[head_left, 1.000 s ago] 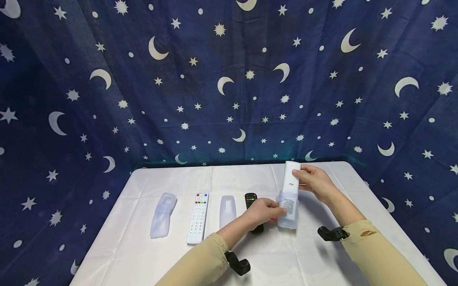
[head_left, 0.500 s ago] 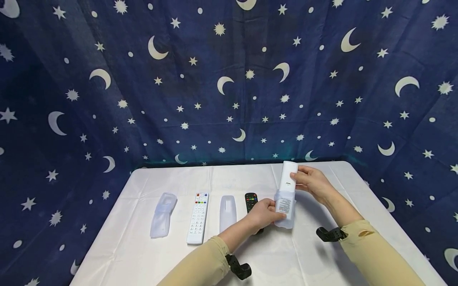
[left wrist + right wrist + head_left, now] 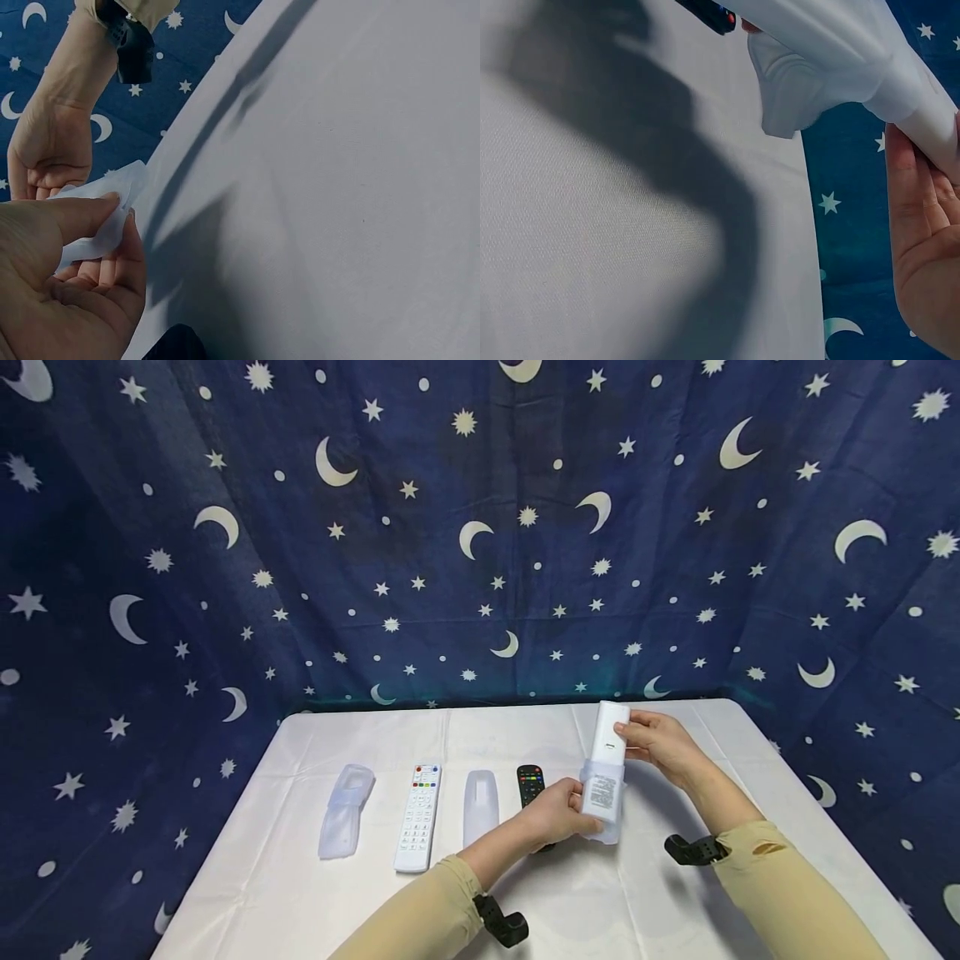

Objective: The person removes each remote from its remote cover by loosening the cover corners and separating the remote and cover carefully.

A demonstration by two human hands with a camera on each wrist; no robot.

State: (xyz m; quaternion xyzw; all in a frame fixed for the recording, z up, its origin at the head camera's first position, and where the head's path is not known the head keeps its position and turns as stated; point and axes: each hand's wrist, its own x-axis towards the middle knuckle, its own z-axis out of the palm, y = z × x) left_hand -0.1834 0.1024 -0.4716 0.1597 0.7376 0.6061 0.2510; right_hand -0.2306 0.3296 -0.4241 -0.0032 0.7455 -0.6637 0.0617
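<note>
At the right of the table in the head view, a white remote control (image 3: 611, 727) stands partway inside a translucent silicone cover (image 3: 603, 789), its back with a small dark mark turned to the head camera. My right hand (image 3: 662, 747) pinches the bare upper part of the remote between thumb and fingers. Lower down, my left hand (image 3: 553, 817) grips the cover near its bottom end, thumb across the front. The left wrist view shows the cover (image 3: 105, 238) between thumb and fingers. In the right wrist view, a loose flap of the cover (image 3: 784, 94) hangs below the remote.
Left of my hands, on the white tablecloth (image 3: 285, 893), lie a black remote (image 3: 529, 783) partly hidden by my left hand, a translucent cover (image 3: 480, 806), a white remote with buttons up (image 3: 417, 818) and another translucent cover (image 3: 346, 814). A star-patterned curtain (image 3: 420, 560) surrounds the table.
My left hand has shifted a little lower along the cover. The remote and cover swayed slightly left, then back right. My right hand keeps its hold on the remote.
</note>
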